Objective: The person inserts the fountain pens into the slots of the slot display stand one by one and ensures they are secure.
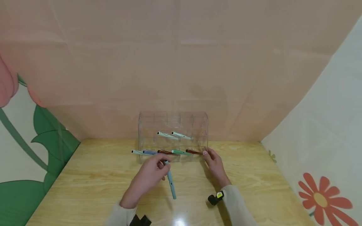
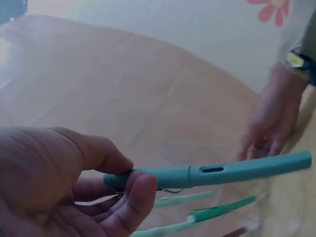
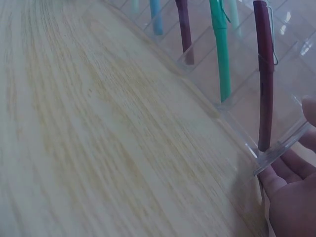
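My left hand (image 1: pixel 148 175) pinches a teal fountain pen (image 1: pixel 171 184) by its capped end, between thumb and fingers. The pen slants down over the table in front of a clear plastic pen rack (image 1: pixel 200 125). In the left wrist view the pen (image 2: pixel 247 169) lies nearly level, its clip partly hidden by the fingers. My right hand (image 1: pixel 215 166) grips the rack's lower right side, thumb and fingers on either side of the clear wall. Along the rack's lower row stand a pale pen (image 1: pixel 137 152), a blue pen (image 1: pixel 150 152), a green pen (image 3: pixel 222 59) and two dark red pens, one (image 3: pixel 265 84) nearest my right hand.
Higher in the rack sit two pale mint pens (image 1: pixel 168 135). The rack stands on a light wooden table (image 1: pixel 99 169) against a plain pinkish backdrop (image 1: pixel 181 62). Flower-printed cloth (image 1: pixel 319 147) borders the table on both sides.
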Tool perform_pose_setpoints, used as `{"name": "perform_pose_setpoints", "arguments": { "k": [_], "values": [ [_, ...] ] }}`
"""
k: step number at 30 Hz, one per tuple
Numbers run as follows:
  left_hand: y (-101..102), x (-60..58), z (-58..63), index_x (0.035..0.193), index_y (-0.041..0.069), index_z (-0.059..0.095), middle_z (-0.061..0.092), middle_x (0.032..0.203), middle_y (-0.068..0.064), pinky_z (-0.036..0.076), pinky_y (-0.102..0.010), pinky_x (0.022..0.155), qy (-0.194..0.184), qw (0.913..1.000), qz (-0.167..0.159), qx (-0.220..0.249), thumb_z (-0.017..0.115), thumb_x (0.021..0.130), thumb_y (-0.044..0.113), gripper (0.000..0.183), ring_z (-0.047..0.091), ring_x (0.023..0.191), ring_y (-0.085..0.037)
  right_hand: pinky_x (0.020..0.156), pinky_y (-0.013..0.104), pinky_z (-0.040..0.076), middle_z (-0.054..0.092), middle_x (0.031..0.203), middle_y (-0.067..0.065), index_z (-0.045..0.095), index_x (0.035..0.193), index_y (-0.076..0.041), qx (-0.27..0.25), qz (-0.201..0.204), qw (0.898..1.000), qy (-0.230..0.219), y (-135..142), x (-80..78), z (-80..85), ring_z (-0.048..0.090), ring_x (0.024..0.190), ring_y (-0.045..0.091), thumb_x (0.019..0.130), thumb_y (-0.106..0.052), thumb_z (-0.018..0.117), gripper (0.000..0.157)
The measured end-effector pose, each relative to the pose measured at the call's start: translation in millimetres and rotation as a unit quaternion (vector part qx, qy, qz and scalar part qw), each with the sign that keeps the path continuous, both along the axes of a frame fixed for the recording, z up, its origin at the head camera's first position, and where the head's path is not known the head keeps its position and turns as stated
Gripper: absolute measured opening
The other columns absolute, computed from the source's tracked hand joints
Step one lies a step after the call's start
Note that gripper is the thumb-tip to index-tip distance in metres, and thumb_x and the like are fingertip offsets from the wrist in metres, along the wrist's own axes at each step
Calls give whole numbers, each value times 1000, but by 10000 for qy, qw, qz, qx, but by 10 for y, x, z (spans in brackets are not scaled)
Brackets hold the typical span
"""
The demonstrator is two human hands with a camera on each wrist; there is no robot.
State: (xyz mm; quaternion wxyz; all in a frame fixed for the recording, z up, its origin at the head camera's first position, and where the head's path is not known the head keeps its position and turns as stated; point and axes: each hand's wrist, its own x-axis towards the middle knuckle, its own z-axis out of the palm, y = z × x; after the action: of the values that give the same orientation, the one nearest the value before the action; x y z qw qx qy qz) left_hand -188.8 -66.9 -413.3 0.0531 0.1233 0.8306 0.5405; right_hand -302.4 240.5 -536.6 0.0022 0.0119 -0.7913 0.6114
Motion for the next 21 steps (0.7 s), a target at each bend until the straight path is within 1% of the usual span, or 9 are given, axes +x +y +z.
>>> {"name": "perform_pose_setpoints", "arguments": {
  "k": [2,5,6,10,13,16,19,21],
  "values": [
    [-88,34,114,125,7,70,69,92,-9,57,-28,60,1,9998,206,-16,61,105,11,22,68,73,-19,126,53,39,48,164,22,44,161,-3,67,-40,10000,-9,7,-2,-21,47,152,38,114,-36,51,57],
    [-219,61,281,125,8,71,71,92,-10,52,-25,57,75,9990,439,-47,62,104,8,22,69,73,-17,124,51,42,51,163,19,45,160,-7,117,-142,9997,152,44,-47,-158,51,149,35,113,-44,51,61],
    [-262,64,334,125,8,71,70,95,-10,52,-25,58,124,9987,486,-34,62,104,7,22,69,75,-17,123,51,44,52,162,18,47,160,-9,139,-172,9996,193,49,-41,-162,52,148,34,112,-47,52,61],
    [-456,76,519,124,7,69,71,104,-15,54,-24,62,467,9964,692,-130,61,105,7,21,70,79,-16,121,49,45,54,161,17,49,158,-10,159,-207,9993,270,55,-36,-171,54,147,34,112,-47,53,60],
    [-601,75,623,124,8,68,73,106,-14,53,-25,61,768,9921,911,-393,59,106,8,21,69,82,-17,121,48,45,53,161,19,49,159,-8,194,-182,9992,285,41,-32,-184,54,146,35,112,-46,53,60],
    [-721,53,702,126,10,67,73,109,-12,52,-25,64,1124,9847,1122,-716,58,106,10,21,68,87,-18,121,48,46,53,161,19,48,159,-8,257,-209,9991,282,36,-28,-191,55,145,35,112,-46,52,61],
    [-819,21,768,128,10,65,72,113,-11,55,-25,72,1482,9768,1270,-885,58,108,12,22,67,93,-19,122,50,45,53,161,18,49,159,-9,228,-217,9991,284,47,-27,-190,55,146,35,112,-47,53,61],
    [-871,-5,806,130,9,63,71,113,-11,55,-24,75,1672,9726,1342,-893,57,109,13,22,67,97,-21,123,52,44,53,161,19,48,159,-9,210,-191,9992,294,53,-26,-180,54,146,36,111,-47,53,61]
  ]
}}
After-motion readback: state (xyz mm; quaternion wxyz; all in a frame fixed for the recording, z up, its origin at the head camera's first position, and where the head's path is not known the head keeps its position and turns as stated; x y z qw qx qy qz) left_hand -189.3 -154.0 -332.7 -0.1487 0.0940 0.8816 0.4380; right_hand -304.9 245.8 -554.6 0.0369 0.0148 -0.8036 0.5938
